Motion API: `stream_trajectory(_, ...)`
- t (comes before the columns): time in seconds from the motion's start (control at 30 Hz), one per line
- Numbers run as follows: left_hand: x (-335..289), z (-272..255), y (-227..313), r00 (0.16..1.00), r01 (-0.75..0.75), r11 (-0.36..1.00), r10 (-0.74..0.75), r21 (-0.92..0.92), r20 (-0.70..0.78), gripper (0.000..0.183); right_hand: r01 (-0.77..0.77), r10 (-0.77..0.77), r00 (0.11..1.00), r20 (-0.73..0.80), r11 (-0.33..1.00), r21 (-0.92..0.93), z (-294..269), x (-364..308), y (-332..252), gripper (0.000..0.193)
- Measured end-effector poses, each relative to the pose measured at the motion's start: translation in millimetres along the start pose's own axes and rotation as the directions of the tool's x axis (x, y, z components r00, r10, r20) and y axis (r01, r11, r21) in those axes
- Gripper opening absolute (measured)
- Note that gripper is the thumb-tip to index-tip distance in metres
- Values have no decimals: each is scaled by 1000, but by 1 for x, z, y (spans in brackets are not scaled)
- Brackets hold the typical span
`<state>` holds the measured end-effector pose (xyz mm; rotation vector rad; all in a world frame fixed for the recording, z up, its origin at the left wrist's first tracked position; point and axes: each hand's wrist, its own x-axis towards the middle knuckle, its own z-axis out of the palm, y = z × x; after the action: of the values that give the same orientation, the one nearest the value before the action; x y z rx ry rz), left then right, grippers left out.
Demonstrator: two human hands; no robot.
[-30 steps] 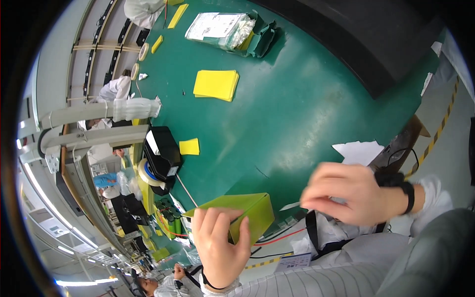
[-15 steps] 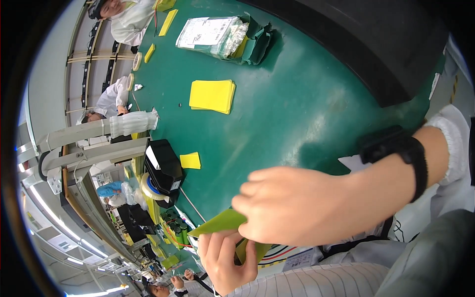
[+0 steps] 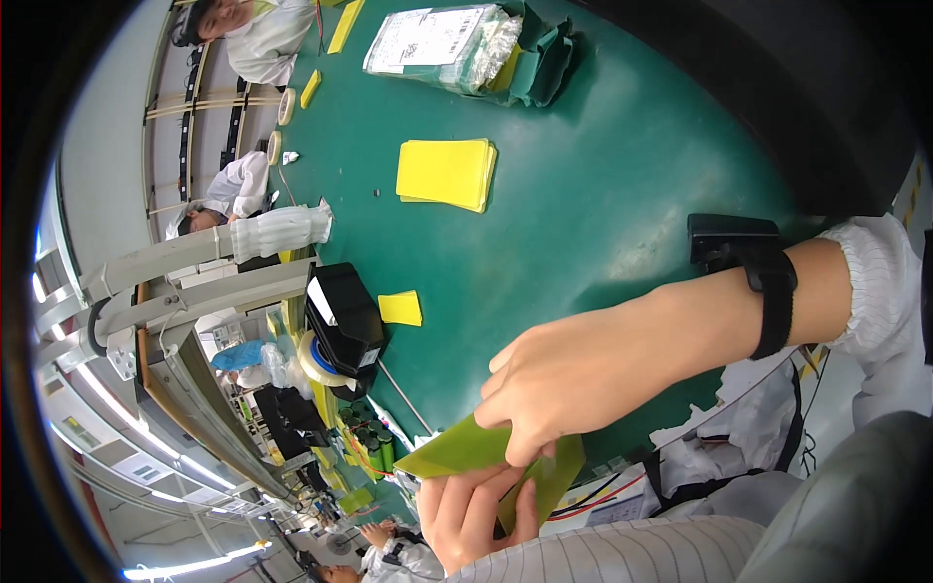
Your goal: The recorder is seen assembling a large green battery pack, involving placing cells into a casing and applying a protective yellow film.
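Observation:
A folded yellow-green sheet [image 3: 452, 449] is held between my two hands near the table's near edge. My left hand [image 3: 476, 510] grips it from below, with thumb and fingers closed on its lower part. From the right my right hand [image 3: 559, 384] reaches over the top, its bent fingers pinching the sheet near the fold; its fingertips are partly hidden. Farther off lies a stack of yellow sheets [image 3: 445, 173], and a smaller stack of yellow pieces [image 3: 400, 308] sits left of my right hand.
A black tape dispenser [image 3: 345, 311] stands at the left, with green cylindrical cells [image 3: 364, 432] and wires nearby. An opened plastic package [image 3: 428, 49] lies at the back. A large black object [image 3: 739, 87] borders the right side. Several people work beyond the green table [image 3: 583, 194].
My right hand has shifted over the sheet, and more of the sheet's right-hand part now shows. The view has moved slightly, so the table things appear farther right.

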<state>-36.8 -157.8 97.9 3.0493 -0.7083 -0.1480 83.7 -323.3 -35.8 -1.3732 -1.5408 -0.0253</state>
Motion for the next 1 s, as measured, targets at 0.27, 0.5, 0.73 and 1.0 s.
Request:
stream_trajectory(0.27,-3,-2,-6,998,-9,999,6,38,61,28,-6,3,996,-84,999,-34,13,0,1,17)
stream_trajectory(0.5,-1,-1,-5,998,-35,998,32,51,47,27,-14,6,989,-150,998,-55,17,0,0,22)
stream_trajectory(0.73,-4,-2,-6,998,-21,997,16,68,66,25,-24,10,988,-152,996,-92,19,1,0,18)
stream_trajectory(1.0,-3,-1,-7,998,-34,997,31,65,52,24,-27,-5,986,-169,982,-187,19,1,-2,9)
